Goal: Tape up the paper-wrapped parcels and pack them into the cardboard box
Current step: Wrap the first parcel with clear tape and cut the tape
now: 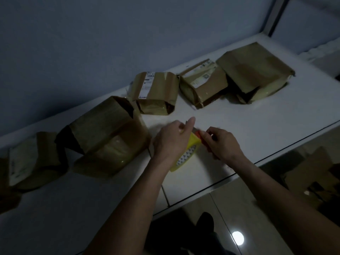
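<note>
Tape (pixel 185 153) is held in a yellow dispenser above the white surface (pixel 257 126), gripped by the left hand (pixel 170 139) with its fingers curled round the body and the forefinger raised. The right hand (pixel 220 142) pinches at the orange cutter end (pixel 198 134), apparently picking for the free tape end; whether any strip has been lifted cannot be told in the dim light.

Five paper-wrapped parcels are laid out on the surface, well apart from the hands: one at far left (pixel 35 161), a large one (pixel 108 137) just beside the left hand, and three further back (pixel 156 92), (pixel 200 81), (pixel 255 72). Several show gaping flaps. A cardboard box (pixel 311 173) is dimly seen on the floor to the right.

Fingertips could be nicked on the cutter's teeth if the pinch slips. A strip pulled free could fold onto itself or be split lengthwise. Loose flaps could spring open if tape is laid without the paper being pressed flat first.
</note>
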